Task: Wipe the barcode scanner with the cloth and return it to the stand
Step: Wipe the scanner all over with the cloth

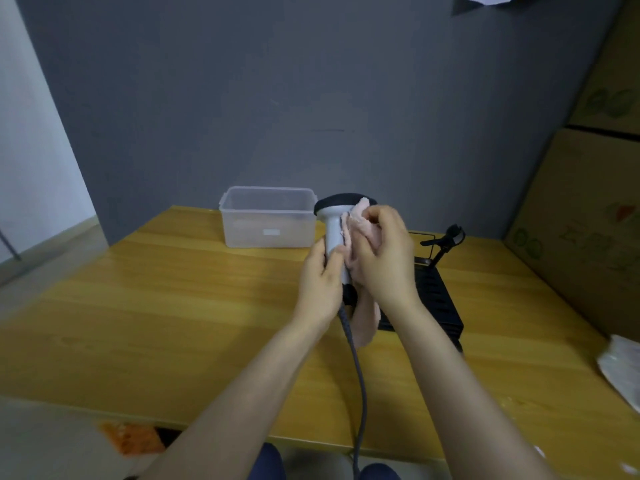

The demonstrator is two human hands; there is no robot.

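Note:
I hold the barcode scanner (333, 221) upright above the wooden table (166, 299); it is grey with a black head, and its grey cable (358, 382) hangs down toward me. My left hand (322, 275) grips its handle. My right hand (379, 251) presses a pink cloth (363, 320) against the right side of the scanner, with the cloth's tail hanging below my wrist. The black stand (446, 244), with its flat base and thin arm, sits on the table just right of my hands, partly hidden by my right forearm.
A clear plastic box (268, 218) stands at the table's back edge, left of the scanner. Cardboard boxes (588, 220) are stacked along the right side. A white plastic bag (623, 368) lies at the table's right edge. A grey wall rises behind.

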